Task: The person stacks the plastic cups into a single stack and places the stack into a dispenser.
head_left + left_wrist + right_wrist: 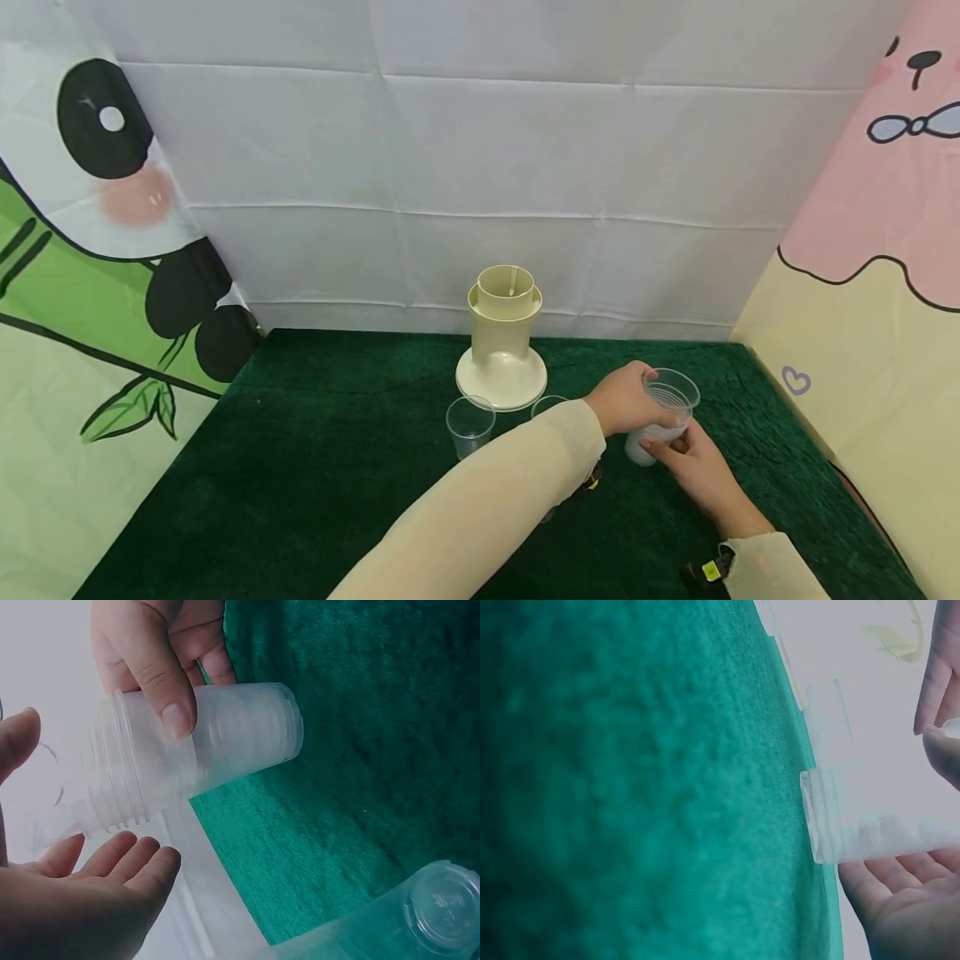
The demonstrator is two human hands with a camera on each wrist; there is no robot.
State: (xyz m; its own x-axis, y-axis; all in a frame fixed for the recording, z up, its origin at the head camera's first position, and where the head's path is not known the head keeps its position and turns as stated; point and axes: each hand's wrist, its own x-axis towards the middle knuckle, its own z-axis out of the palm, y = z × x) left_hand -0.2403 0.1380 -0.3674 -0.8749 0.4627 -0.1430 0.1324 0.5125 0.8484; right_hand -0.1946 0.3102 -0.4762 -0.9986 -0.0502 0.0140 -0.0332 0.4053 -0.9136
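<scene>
A stack of clear plastic cups (645, 446) leans over the right side of the green cloth, held between both hands. My right hand (701, 471) grips the stack low on its side, the thumb lying along the cup wall in the left wrist view. From the left, my left hand (626, 400) reaches across and holds the uppermost cup (675, 387) near its rim. In the left wrist view, the stacked rims (124, 761) point towards the left hand's fingers (150, 862). The right wrist view shows the stack's base (821, 817) close to the cloth.
A cream two-tier cylinder on a round base (502, 379) stands at the back middle. In front of it are a clear cup (471, 429) and a second cup (547, 404), partly hidden by the left sleeve (480, 500). White fabric (480, 167) hangs behind the table.
</scene>
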